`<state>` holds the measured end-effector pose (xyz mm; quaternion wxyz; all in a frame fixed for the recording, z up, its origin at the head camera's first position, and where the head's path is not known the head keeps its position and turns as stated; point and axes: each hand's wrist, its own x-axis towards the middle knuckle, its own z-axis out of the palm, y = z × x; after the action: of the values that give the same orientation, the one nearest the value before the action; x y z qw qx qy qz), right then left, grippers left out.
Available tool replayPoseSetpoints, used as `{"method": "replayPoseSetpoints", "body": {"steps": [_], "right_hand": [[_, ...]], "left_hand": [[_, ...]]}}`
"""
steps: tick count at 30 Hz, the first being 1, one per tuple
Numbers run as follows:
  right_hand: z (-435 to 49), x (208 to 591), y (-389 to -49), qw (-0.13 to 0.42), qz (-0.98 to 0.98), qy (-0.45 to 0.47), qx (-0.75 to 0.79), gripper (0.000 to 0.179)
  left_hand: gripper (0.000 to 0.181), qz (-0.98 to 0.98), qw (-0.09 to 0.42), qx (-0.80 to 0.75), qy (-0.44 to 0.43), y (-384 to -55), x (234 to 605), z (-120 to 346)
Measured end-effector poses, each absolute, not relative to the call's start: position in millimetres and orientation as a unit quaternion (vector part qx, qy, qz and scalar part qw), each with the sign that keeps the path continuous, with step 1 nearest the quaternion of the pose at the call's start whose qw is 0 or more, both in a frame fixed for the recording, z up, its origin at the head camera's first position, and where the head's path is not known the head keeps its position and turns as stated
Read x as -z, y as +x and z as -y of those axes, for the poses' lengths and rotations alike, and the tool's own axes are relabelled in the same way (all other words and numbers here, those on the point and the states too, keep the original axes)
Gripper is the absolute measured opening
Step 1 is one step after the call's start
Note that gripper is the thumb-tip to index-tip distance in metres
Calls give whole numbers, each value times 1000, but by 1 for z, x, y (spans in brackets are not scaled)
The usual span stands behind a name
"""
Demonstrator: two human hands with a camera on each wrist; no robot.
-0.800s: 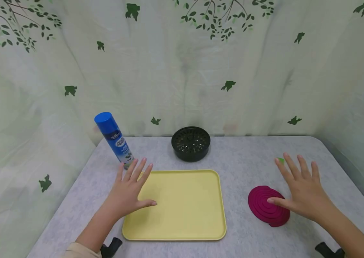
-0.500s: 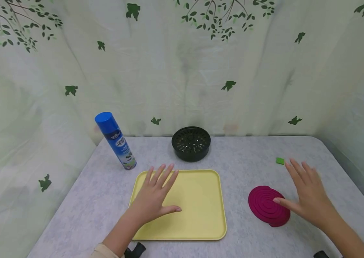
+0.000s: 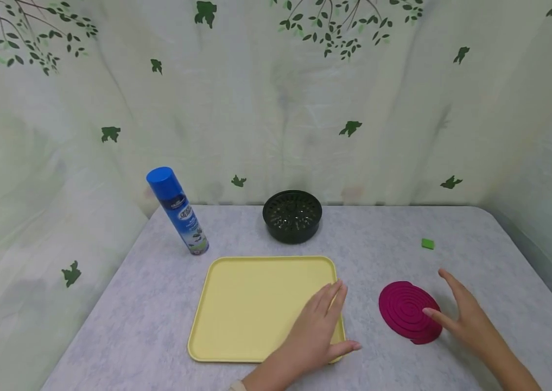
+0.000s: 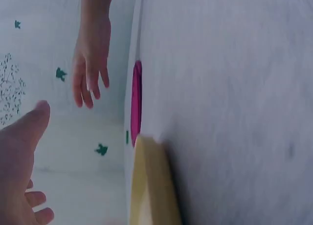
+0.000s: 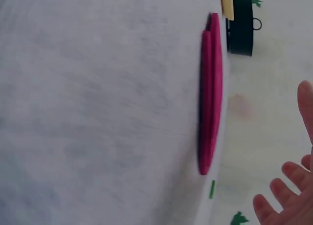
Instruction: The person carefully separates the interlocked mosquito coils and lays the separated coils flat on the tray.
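My left hand (image 3: pixel 310 331), fingers straight and thumb spread, hovers over the right edge of a yellow rectangular tray (image 3: pixel 256 309); in the left wrist view it stays above the table and apart from the tray's rim. To the right lies a flat magenta disc (image 3: pixel 405 309) with a spiral pattern. My right hand (image 3: pixel 473 323) is raised at the disc's right side, thumb and index finger spread, holding nothing. In the head view its thumb overlaps the disc, but the right wrist view shows the hand (image 5: pixel 288 191) above it, not touching.
A blue spray can (image 3: pixel 178 212) with a blue cap stands at the back left. Behind the tray is a black round bowl-like container (image 3: pixel 292 217) with slots. A small green rectangular piece (image 3: pixel 427 244) lies at the back right. A leaf-printed curtain (image 3: pixel 276 108) encloses the table.
My left hand has swept right, from the tray's left side to its right edge. My right hand has drawn slightly nearer me and turned, uncovering the green piece. The objects have stayed put.
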<state>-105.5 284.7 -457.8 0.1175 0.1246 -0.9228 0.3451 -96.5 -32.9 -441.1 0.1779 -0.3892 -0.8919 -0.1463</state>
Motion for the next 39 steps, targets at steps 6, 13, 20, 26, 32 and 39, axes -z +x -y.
{"method": "replayPoseSetpoints", "body": {"steps": [6, 13, 20, 26, 32, 39], "right_hand": [[-284, 467, -105, 68, 934, 80, -340, 84], [-286, 478, -104, 28, 939, 41, -340, 79], [-287, 486, -105, 21, 938, 29, -344, 71], [-289, 490, -105, 34, 945, 42, -323, 64], [-289, 493, -106, 78, 946, 70, -306, 51], [-286, 492, -108, 80, 940, 57, -328, 47]], "left_hand": [[88, 910, 26, 263, -320, -83, 449, -1], [87, 907, -78, 343, -232, -81, 457, -33], [85, 917, -89, 336, -196, -80, 468, -55], [79, 929, -46, 332, -159, -87, 478, -67], [70, 943, -15, 301, -137, -94, 483, -78], [64, 922, -58, 366, -113, -96, 479, -79]]}}
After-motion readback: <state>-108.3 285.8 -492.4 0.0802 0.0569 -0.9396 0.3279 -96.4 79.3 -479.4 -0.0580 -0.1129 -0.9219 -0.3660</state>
